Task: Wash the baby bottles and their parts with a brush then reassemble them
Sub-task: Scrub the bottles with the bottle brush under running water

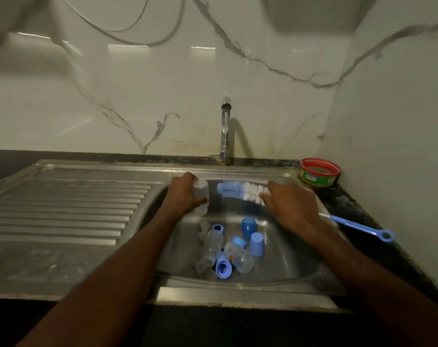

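The left hand [185, 195] curls around a clear plastic baby bottle [201, 196]. Just right of it, the right hand [291, 205] grips a blue-and-white bristled bottle brush [240, 191] under the water stream [224, 171]

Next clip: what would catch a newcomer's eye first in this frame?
The two hands over the sink: the left hand grips a clear bottle, the right hand holds a blue-and-white brush under the running tap. Below them, bottles and blue caps lie scattered in the basin.

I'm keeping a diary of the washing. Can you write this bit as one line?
left hand: holds bottle | right hand: holds brush | tap: running | sink: more parts waiting
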The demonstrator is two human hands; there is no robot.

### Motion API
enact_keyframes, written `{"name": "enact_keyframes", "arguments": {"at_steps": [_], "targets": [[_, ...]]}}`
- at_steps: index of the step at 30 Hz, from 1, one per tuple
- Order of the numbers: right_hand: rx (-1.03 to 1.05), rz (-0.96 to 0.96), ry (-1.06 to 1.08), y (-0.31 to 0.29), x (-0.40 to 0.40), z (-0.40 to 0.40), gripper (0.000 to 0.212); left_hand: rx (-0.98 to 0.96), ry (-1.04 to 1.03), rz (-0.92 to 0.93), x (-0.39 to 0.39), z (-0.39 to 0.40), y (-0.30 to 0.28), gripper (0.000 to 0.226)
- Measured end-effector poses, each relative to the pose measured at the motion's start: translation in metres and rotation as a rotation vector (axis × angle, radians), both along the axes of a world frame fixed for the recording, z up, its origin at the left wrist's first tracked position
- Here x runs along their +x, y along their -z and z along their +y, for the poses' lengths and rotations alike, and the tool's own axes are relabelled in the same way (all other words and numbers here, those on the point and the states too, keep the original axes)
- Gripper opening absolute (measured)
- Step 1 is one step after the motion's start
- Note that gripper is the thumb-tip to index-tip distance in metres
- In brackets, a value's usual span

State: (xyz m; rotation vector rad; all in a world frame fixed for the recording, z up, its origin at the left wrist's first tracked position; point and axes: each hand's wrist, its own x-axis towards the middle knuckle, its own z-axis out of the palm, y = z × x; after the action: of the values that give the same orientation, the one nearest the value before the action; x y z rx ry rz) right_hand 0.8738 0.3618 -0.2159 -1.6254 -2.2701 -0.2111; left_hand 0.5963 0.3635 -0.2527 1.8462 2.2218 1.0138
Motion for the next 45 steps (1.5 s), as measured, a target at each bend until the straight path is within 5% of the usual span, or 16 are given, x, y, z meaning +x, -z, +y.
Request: {"name": "enact_keyframes", "arguments": {"at_steps": [7, 12, 16, 33, 45], "targets": [[-0.164, -0.073, 0.012, 0.005, 0.0, -0.003, 0.041, -0.059, -0.013, -0.011, -0.005, -0.005, -0.001, 0.069], [-0.204, 0.182, -0.009, -0.004, -0.003, -0.019, 0.041, 0.02, -0.031, -0.104, 0.003, -0.026, -0.015, 0.067], [-0.094, 0.179, -0.04, -0.018, -0.031, -0.031, 0.037, 0.122, -0.017, -0.099, -0.016, -0.054, -0.037, 0.065], [-0.178, 0.119, -0.538, -0.074, -0.41, -0.112, 0.044, 0.06, -0.526, 0.065, -0.335, -0.251, -0.114, 0.061], [-0.154, 0.08, -0.471, -0.052, -0.483, -0.124, 0.033, 0.033, -0.582, 0.037, -0.391, -0.265, -0.075, 0.061]]}}
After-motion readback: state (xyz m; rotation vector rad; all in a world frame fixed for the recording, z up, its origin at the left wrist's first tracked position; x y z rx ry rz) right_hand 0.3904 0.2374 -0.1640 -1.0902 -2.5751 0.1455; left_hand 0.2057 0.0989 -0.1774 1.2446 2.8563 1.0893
